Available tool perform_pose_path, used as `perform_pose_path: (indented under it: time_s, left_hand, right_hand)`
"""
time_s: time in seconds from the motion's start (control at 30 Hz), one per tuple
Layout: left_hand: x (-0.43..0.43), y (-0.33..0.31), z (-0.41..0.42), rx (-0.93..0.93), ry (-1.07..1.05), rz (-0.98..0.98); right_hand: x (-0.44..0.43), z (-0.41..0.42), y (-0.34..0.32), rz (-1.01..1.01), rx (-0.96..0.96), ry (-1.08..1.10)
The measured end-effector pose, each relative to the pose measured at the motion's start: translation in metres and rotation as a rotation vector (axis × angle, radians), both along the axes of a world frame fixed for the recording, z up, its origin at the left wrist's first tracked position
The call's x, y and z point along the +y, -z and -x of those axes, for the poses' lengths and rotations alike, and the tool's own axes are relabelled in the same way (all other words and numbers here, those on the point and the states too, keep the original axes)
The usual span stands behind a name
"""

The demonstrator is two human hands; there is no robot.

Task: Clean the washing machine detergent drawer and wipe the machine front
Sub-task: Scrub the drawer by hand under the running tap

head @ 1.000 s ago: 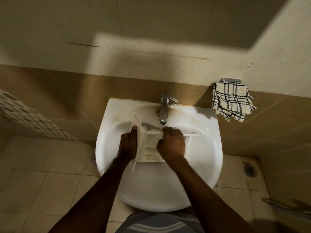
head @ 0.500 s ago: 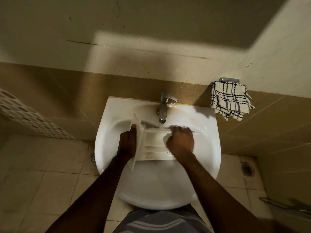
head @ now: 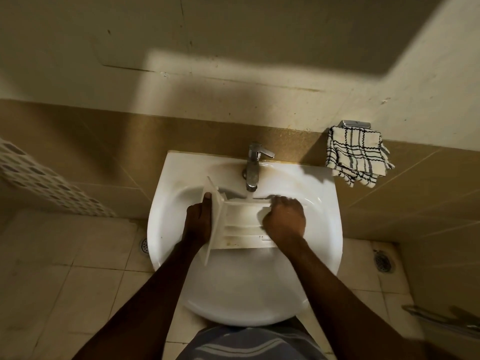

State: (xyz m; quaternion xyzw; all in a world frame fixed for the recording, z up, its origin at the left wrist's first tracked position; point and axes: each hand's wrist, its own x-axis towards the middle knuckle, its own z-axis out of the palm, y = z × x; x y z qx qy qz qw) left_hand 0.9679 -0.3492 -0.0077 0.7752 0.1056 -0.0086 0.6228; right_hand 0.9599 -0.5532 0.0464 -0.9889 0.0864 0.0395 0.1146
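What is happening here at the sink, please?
A person is washing a white detergent drawer over the sink, under the tap. The left hand grips the drawer's front panel and holds it steady. The right hand is down inside the compartments, apparently rubbing them; whether it holds anything cannot be seen. Brownish residue shows along the lower compartments. A checked cloth hangs on the wall to the right, unused.

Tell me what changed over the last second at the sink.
The right hand slid rightward along the drawer, from its middle toward its far end, uncovering more of the compartments. The left hand kept its grip on the drawer's front panel. Drawer, tap and checked cloth stayed put.
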Motion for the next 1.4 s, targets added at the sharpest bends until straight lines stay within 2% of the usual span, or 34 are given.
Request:
perform_pose_path:
  time_s: [0.13,0.2,0.27,0.4,0.47,0.67,0.8,0.87,0.93,1.03,1.17,1.2,1.27,1.3,1.37,1.4]
  left_hand:
    - [-0.003,-0.003,0.002,0.004,-0.026,-0.010]
    - [-0.004,-0.003,0.001,0.006,-0.062,-0.041]
    - [-0.003,-0.002,0.002,-0.001,-0.028,-0.025]
    - [0.000,-0.003,0.003,-0.049,0.006,0.014]
    - [-0.002,-0.006,0.005,-0.057,0.005,0.035]
    - [0.008,-0.003,0.027,-0.148,0.016,-0.061]
    - [0.012,0.008,0.038,-0.265,-0.059,-0.131]
    - [0.012,0.016,0.037,-0.255,-0.124,-0.116]
    - [0.011,0.022,0.037,-0.168,-0.187,-0.123]
    - [0.004,0.011,0.040,0.118,-0.267,0.039]
    - [0.007,-0.011,0.037,0.391,-0.139,0.745]
    - [0.009,-0.011,0.035,0.428,-0.108,0.828]
    - [0.007,-0.006,0.031,0.451,-0.096,0.802]
    - [0.004,-0.003,0.030,0.454,-0.130,0.760]
    - [0.002,0.008,0.028,0.397,-0.185,0.685]
    - [-0.001,0.010,0.027,0.361,-0.202,0.656]
  right_hand:
    - [0.062,0.001,-0.018,-0.243,0.036,-0.181]
    - [0.065,0.005,-0.022,-0.297,0.031,-0.290]
    - [0.043,0.005,-0.022,-0.306,0.023,-0.295]
    - [-0.025,-0.006,-0.018,-0.212,0.128,-0.032]
    - [-0.041,-0.013,-0.019,-0.266,0.200,0.075]
    - [-0.034,-0.023,-0.021,-0.303,0.317,0.176]
    - [-0.030,-0.014,-0.015,-0.486,0.210,0.396]
    - [-0.027,-0.001,-0.012,-0.582,0.113,0.505]
    - [-0.025,0.014,-0.011,-0.712,-0.020,0.622]
    - [-0.022,0.028,-0.007,-0.855,-0.178,0.761]
    - [-0.020,0.043,0.012,-1.171,-0.393,0.719]
    - [-0.021,0.047,0.019,-1.212,-0.414,0.699]
    - [-0.024,0.053,0.031,-1.185,-0.427,0.664]
    - [-0.026,0.056,0.036,-1.082,-0.430,0.633]
    - [-0.027,0.057,0.046,-0.734,-0.447,0.465]
    - [-0.026,0.056,0.051,-0.558,-0.458,0.301]
